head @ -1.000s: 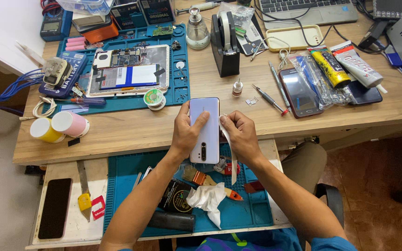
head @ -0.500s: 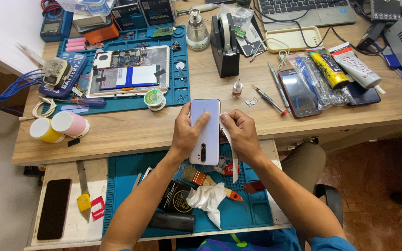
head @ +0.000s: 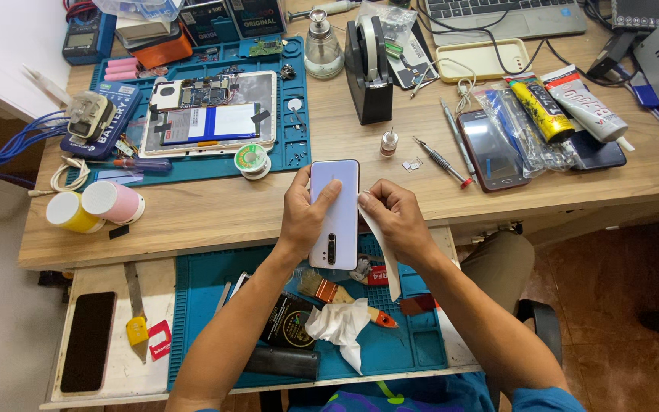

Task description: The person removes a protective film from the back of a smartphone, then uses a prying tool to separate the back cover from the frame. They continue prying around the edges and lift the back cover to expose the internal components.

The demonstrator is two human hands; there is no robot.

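Phone (head: 335, 214), back up over the desk edge (head: 215, 244), stays where we held it a second ago, left hand (head: 304, 216) clasping it, right hand (head: 394, 221) pinching the white strip (head: 383, 255), so peeling continues.

Phone (head: 335, 215) back: smooth, glossy, pale lilac finish. Worktop (head: 215, 210): matt, grained wood; blue mats (head: 284, 156) look like matt rubber. Crumpled white tissue (head: 339, 323), near side: soft paper.

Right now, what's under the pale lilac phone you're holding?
Below the pale lilac phone held by the left hand lie the desk edge and a teal work mat, with a small brush. Whatever sits directly beneath the phone is covered.
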